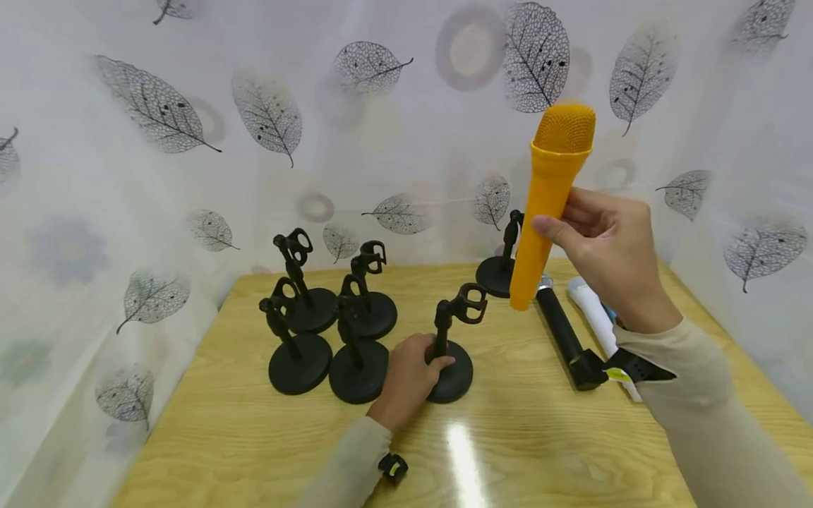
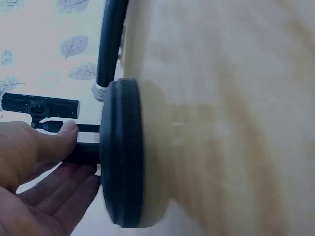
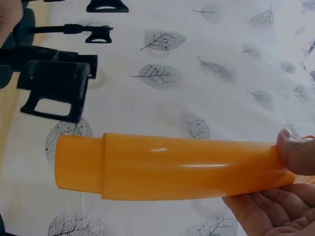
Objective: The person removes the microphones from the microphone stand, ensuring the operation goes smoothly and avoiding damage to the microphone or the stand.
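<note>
An orange microphone is raised above the table, mesh head up and slightly tilted. My right hand holds its body between thumb and fingers. In the right wrist view, the plain lower end of the orange microphone points toward a black stand clip. Lower down, my left hand grips the stem of a black desktop microphone stand just over its round base. The left wrist view shows that base side-on, with the left thumb and fingers about the stem. The stand's ring clip holds nothing.
Several black stands are grouped on the left of the wooden table. Another stand is at the back, partly behind the orange microphone. A black microphone and a white one lie on the right. A leaf-patterned curtain surrounds the table.
</note>
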Tool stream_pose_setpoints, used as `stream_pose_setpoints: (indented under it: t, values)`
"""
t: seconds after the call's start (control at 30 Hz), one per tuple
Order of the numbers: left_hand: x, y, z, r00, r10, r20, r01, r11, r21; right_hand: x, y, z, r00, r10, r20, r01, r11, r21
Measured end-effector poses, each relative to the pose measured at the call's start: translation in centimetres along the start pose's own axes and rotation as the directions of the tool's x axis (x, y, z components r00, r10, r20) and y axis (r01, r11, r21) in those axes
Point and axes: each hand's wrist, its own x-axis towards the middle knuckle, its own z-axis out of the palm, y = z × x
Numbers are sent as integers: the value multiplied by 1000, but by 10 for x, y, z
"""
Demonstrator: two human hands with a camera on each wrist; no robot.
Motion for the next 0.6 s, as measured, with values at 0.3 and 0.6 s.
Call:
stream_pose_setpoints:
  t: [0.3,0.6]
  values:
    - [17,4,-5,996,-66,53,65,998,26,-5,22,-16,997,76,34,-73,995,-69]
    - [37,1,-4,996,-58,73,56,998,38,-7,50,-36,970,216,113,-189,959,-212]
